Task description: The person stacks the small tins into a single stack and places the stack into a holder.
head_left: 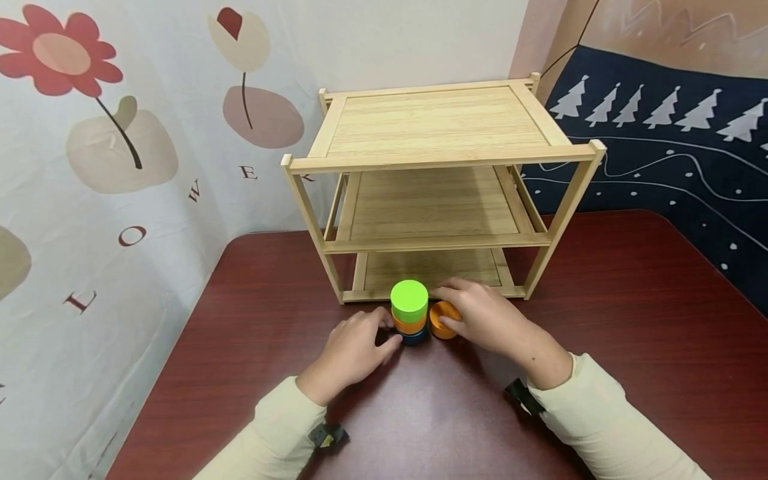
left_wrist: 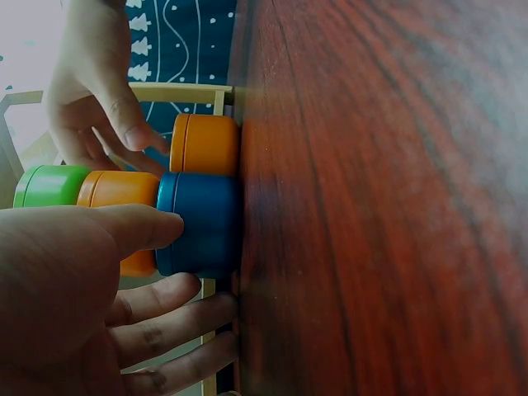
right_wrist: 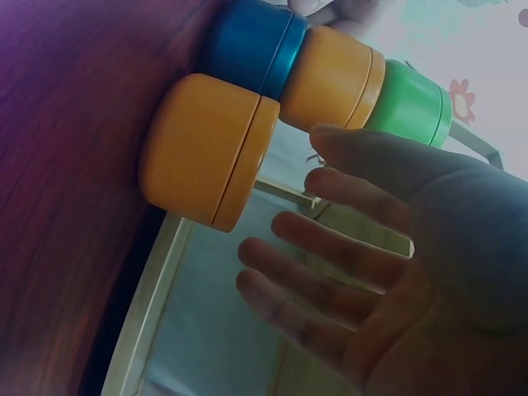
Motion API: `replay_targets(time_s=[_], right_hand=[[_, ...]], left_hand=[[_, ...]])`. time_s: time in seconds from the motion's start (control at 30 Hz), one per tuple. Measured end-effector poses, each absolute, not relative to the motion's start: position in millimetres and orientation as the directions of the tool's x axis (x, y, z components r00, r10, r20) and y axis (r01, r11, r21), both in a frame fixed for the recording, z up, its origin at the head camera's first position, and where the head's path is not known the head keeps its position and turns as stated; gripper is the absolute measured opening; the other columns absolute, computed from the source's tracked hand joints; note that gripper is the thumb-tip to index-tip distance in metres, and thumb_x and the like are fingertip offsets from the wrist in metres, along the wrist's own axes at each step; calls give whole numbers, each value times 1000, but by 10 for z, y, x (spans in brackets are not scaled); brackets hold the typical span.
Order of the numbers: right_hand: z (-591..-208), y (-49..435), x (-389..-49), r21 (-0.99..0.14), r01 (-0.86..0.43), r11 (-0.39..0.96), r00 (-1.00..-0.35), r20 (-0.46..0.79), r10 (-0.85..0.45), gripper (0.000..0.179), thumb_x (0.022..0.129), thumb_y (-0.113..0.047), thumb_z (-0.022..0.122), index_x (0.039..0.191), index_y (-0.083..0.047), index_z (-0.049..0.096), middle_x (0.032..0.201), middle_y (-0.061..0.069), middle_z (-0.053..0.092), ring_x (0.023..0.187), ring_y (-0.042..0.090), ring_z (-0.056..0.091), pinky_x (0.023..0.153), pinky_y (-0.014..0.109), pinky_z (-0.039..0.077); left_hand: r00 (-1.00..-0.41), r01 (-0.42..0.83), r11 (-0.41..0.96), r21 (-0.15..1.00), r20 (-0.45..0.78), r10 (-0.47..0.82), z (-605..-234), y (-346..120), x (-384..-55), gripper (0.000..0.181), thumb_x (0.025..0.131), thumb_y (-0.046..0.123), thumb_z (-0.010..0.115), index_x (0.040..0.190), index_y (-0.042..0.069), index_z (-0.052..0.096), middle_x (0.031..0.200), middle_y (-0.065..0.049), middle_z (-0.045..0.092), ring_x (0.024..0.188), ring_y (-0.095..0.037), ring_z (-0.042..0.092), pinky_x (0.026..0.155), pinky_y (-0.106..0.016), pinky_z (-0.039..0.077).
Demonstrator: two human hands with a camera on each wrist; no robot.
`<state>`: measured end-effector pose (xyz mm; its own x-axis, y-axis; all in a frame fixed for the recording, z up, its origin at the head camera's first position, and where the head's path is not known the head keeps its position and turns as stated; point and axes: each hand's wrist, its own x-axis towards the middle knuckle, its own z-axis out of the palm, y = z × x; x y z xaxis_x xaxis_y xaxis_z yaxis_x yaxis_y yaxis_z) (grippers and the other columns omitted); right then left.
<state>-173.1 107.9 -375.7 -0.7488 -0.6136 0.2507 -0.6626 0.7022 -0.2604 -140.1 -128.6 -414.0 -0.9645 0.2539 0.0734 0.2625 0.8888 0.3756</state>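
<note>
Three small round jars form a stack: a blue jar at the bottom, an orange jar in the middle and a green jar on top. A second orange jar stands on the table right beside the stack. My left hand holds the blue jar from the left, thumb in front and index finger behind; its other fingers extend loosely past it. My right hand hovers around the separate orange jar, fingers spread and gently bent, with a gap to it in the right wrist view.
A three-tier wooden rack stands just behind the jars, its lowest shelf near table height. The dark red tabletop extends in front and to both sides. A flower-print cloth and a navy tree-print cloth hang behind.
</note>
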Motion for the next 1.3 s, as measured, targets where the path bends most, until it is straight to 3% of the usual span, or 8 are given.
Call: replay_targets(time_s=[0.57, 0.77, 1.03, 1.3], right_hand=[[-3801, 1089, -1725, -295, -638, 711, -765, 138, -629, 46, 90, -22, 75, 132, -6, 64, 132, 17, 62, 117, 33, 64, 95, 48, 53], [-3824, 1089, -1727, -304, -645, 701, -757, 127, -641, 50, 89, -25, 77, 134, -8, 62, 129, 16, 63, 113, 31, 66, 93, 48, 54], [-3862, 1088, -1731, -273, -657, 703, -747, 112, -655, 44, 88, -27, 78, 125, -7, 67, 119, 12, 65, 97, 22, 66, 81, 41, 55], [-3867, 1089, -1726, -281, -656, 701, -746, 103, -658, 46, 87, -25, 79, 127, -7, 66, 120, 13, 65, 98, 22, 66, 82, 40, 55]], left_hand=[[-965, 260, 889, 378, 73, 252, -4135, -1288, -1394, 25, 91, 42, 70, 104, 22, 65, 100, 6, 70, 99, -20, 66, 85, -47, 52], [-965, 260, 888, 379, 73, 252, -4133, -1288, -1393, 25, 91, 42, 70, 105, 22, 65, 100, 6, 70, 99, -20, 66, 85, -48, 52], [-965, 260, 889, 378, 71, 252, -4136, -1289, -1398, 25, 91, 42, 70, 105, 22, 65, 100, 7, 70, 98, -19, 65, 85, -48, 52], [-966, 256, 890, 379, 65, 250, -4130, -1284, -1396, 25, 91, 42, 70, 105, 22, 66, 101, 6, 71, 98, -19, 65, 85, -48, 52]])
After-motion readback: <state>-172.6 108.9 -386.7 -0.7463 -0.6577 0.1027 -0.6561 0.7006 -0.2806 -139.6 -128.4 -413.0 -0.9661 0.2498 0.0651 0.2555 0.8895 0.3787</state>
